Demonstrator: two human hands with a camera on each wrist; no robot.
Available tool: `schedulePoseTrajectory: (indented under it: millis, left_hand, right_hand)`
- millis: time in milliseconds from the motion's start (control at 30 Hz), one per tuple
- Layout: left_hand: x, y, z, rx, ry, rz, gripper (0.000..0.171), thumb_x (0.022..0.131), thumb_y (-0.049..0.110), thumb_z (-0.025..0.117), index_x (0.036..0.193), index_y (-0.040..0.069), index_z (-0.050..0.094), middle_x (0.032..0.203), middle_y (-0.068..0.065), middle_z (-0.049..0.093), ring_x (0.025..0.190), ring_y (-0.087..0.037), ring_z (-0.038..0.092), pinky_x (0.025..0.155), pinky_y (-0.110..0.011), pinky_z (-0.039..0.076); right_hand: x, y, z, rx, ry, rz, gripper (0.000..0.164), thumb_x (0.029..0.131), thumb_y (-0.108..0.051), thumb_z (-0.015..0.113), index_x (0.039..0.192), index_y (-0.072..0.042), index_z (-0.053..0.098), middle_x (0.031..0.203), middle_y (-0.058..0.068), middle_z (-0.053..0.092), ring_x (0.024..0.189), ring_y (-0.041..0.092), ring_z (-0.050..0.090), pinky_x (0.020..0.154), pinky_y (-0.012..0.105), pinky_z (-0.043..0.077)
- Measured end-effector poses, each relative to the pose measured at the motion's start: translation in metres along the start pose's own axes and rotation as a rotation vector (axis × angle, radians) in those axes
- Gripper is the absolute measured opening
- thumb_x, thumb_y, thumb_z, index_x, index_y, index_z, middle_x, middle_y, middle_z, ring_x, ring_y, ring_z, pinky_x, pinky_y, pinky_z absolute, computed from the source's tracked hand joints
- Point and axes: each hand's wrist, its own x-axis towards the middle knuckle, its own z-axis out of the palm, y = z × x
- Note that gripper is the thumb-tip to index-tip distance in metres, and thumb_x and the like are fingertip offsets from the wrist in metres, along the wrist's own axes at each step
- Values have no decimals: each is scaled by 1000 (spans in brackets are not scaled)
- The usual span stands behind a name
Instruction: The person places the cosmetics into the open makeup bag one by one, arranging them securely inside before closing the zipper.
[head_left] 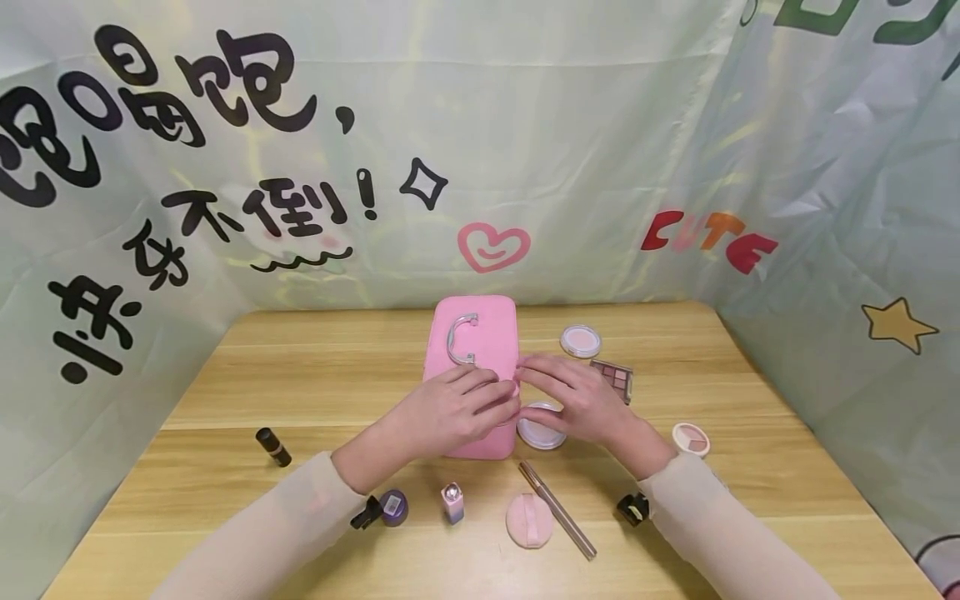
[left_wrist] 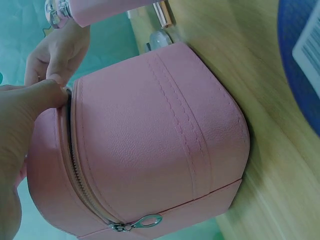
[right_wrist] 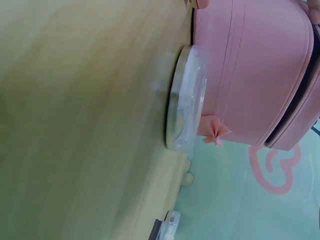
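Note:
A pink zippered cosmetic case (head_left: 486,327) stands on the table with its silver handle on top. Its zipper is undone along the visible front and right sides, leaving a dark gap under the lid; the zipper pull (left_wrist: 150,220) hangs toward one end. My left hand (head_left: 463,408) grips the lid's front part, thumb at the gap, fingers over the top. My right hand (head_left: 576,398) reaches to the case's right side, fingertips touching near the lid edge, its thumb spread from the fingers. A round clear-lidded compact (right_wrist: 187,100) lies beside the case, partly under that hand.
Nearer me are a purple round jar (head_left: 393,507), a small pink bottle (head_left: 453,502), a powder puff (head_left: 528,521) and a slim pencil (head_left: 558,510). A black tube (head_left: 273,447) lies left; an eyeshadow palette (head_left: 613,380) and compacts (head_left: 581,341) lie right. A printed cloth hangs behind.

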Motion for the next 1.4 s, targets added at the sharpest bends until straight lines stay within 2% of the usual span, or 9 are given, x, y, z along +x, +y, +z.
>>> schedulePoseTrajectory:
  millis: [133, 267, 433, 567, 733, 967, 1233, 1400]
  left_hand:
    - [-1, 1, -1, 5, 9, 4, 29, 95, 9, 53, 121, 14, 64, 125, -3, 62, 108, -23, 58, 94, -32, 51]
    - [-3, 1, -2, 16, 23, 4, 29, 93, 10, 56, 120, 13, 64, 125, -4, 61, 108, -23, 58, 93, -33, 52]
    - [-4, 0, -4, 35, 34, -1, 29, 93, 10, 53, 120, 13, 64, 127, -5, 60, 108, -23, 58, 92, -35, 52]
    - [-5, -1, -5, 22, 35, -10, 30, 95, 9, 49, 120, 15, 65, 129, -4, 60, 110, -24, 56, 91, -35, 52]
    - [-7, -1, -6, 21, 49, -5, 30, 95, 11, 51, 120, 15, 67, 131, -5, 59, 113, -24, 55, 92, -34, 52]
    - [-7, -4, -8, 27, 90, -13, 29, 97, 13, 49, 118, 12, 68, 129, -7, 60, 112, -26, 57, 94, -35, 52]
    - [-11, -6, -15, 21, 69, -62, 28, 100, 19, 50, 119, 11, 69, 130, -8, 61, 115, -27, 55, 99, -35, 49]
    - [-14, -8, -19, 28, 81, -90, 27, 98, 20, 52, 117, 11, 69, 128, -9, 62, 116, -28, 56, 101, -36, 48]
  right_hand:
    - [-2, -2, -2, -15, 44, 33, 49, 91, -42, 67, 114, 1, 69, 116, 11, 67, 100, 26, 66, 88, 39, 55]
    - [-7, -4, -3, -16, 36, 58, 49, 91, -42, 67, 113, 0, 69, 114, 10, 67, 99, 27, 66, 87, 41, 56]
    - [-13, -5, -2, -14, -8, 76, 48, 95, -44, 60, 114, 0, 69, 114, 10, 67, 100, 27, 66, 85, 40, 56]
    - [-15, -6, -1, 8, -73, 77, 45, 96, -41, 60, 117, -2, 70, 117, 9, 67, 105, 26, 65, 87, 41, 56]
    - [-19, -7, 2, 36, -168, 69, 40, 96, -37, 62, 120, -6, 69, 121, 10, 67, 111, 25, 63, 91, 42, 55]
    - [-21, -8, 4, 51, -252, 41, 40, 102, -36, 49, 120, -6, 69, 123, 11, 66, 111, 26, 63, 90, 41, 56]
    - [-19, -10, 4, 56, -290, 72, 43, 103, -40, 44, 118, -8, 70, 122, 9, 66, 111, 23, 64, 87, 37, 57]
    - [-18, -9, 6, 57, -260, 61, 41, 102, -40, 49, 115, -8, 71, 119, 9, 67, 107, 23, 65, 84, 37, 58]
